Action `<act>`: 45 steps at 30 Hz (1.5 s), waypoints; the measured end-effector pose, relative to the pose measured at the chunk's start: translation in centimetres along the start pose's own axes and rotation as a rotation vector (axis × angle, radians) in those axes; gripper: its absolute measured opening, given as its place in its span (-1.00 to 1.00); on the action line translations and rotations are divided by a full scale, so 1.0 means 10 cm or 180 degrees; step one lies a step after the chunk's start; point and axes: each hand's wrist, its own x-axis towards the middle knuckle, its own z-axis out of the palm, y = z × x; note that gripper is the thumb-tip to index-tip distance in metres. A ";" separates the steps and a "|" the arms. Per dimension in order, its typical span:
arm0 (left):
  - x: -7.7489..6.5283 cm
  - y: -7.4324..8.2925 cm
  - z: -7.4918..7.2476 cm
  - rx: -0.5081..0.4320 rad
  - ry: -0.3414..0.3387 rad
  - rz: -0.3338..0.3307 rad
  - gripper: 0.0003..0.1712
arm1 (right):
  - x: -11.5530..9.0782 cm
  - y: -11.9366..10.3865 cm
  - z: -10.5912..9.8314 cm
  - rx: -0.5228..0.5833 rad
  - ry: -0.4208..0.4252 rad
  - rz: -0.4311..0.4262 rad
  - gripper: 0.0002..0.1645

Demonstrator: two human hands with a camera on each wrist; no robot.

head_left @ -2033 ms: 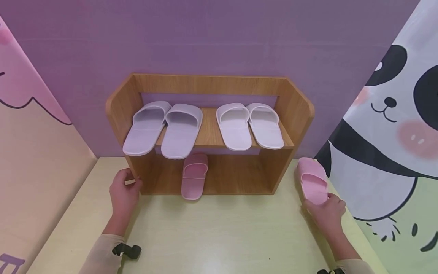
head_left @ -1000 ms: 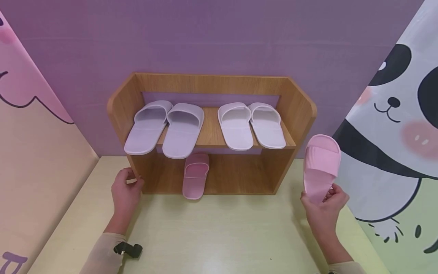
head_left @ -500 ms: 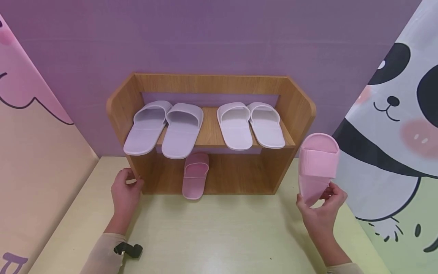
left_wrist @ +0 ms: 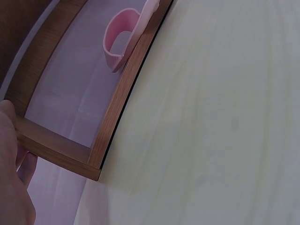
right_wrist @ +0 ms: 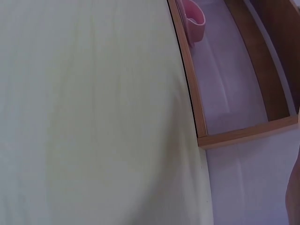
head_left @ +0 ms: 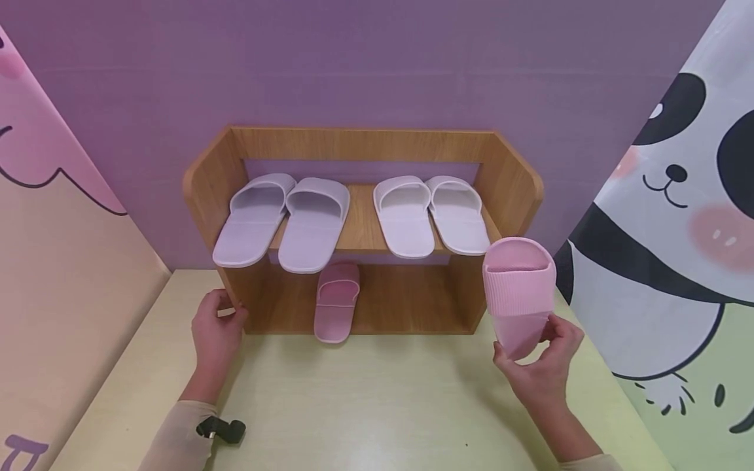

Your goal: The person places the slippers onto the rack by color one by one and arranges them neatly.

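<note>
My right hand (head_left: 544, 369) holds a pink slipper (head_left: 520, 297) by its heel end, thumb on one edge and fingers on the other. The slipper is raised above the table with its toe pointing up, overlapping the rack's right side in the head view. My left hand (head_left: 218, 330) grips the lower left side panel of the wooden shoe rack (head_left: 362, 145); in the left wrist view, fingers (left_wrist: 27, 168) show at the panel's edge. A second pink slipper (head_left: 336, 304) lies on the lower shelf, left of the middle, toe inward.
A lilac pair of slippers (head_left: 312, 229) sits on the upper shelf's left half, a white pair (head_left: 406, 222) on the right. The rack stands on a pale table (head_left: 365, 405) against a purple wall (head_left: 365, 59). A panda-printed panel (head_left: 654, 268) borders the right side.
My right hand has lifted the pink slipper off the table at the right and carried it left, beside the rack. The left hand stays at the rack's side panel.
</note>
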 end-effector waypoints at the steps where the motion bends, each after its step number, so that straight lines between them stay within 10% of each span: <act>1: 0.00 0.00 0.00 -0.0001 0.0002 -0.0003 -0.74 | 0.00 -0.01 0.01 -0.0014 -0.0031 -0.0055 0.25; 30: -0.01 0.02 -0.01 0.0083 -0.0048 -0.0030 -0.76 | -0.18 -0.11 0.26 -0.0064 -0.0761 -0.1029 0.21; 45: -0.01 0.00 0.00 0.0144 -0.0032 -0.0047 -0.76 | -0.20 -0.23 0.45 0.0041 -0.1220 -0.0446 0.28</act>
